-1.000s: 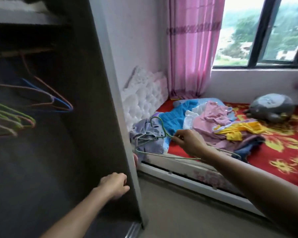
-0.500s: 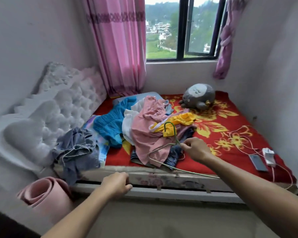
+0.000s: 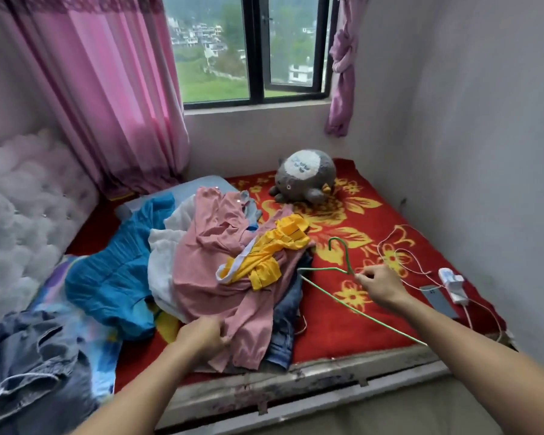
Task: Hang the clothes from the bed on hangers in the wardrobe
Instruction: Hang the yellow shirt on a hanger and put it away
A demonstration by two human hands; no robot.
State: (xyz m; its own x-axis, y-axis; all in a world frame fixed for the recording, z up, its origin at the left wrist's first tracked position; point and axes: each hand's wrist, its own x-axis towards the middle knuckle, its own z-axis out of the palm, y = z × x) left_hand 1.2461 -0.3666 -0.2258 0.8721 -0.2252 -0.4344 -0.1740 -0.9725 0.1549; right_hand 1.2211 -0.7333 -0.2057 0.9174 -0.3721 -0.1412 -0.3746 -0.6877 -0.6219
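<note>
A heap of clothes lies on the bed (image 3: 390,221): a pink garment (image 3: 214,265) on top, a yellow piece (image 3: 270,252), a blue garment (image 3: 113,277), a white one (image 3: 161,259) and jeans (image 3: 286,315) underneath. My left hand (image 3: 201,339) grips the lower edge of the pink garment. Over the red blanket to the right of the heap, my right hand (image 3: 379,285) pinches a green wire hanger (image 3: 346,262) just below its hook. The wardrobe is out of view.
A grey denim garment (image 3: 29,365) lies at the bed's left end beside the white padded headboard (image 3: 22,208). A grey plush toy (image 3: 305,177) sits near the window. A phone (image 3: 437,298), charger (image 3: 451,282) and cables lie at the bed's right edge.
My view turned from the wardrobe to the bed. My left hand reached forward and took hold of the pink garment. My right hand carried the hanger to the right, over the red blanket.
</note>
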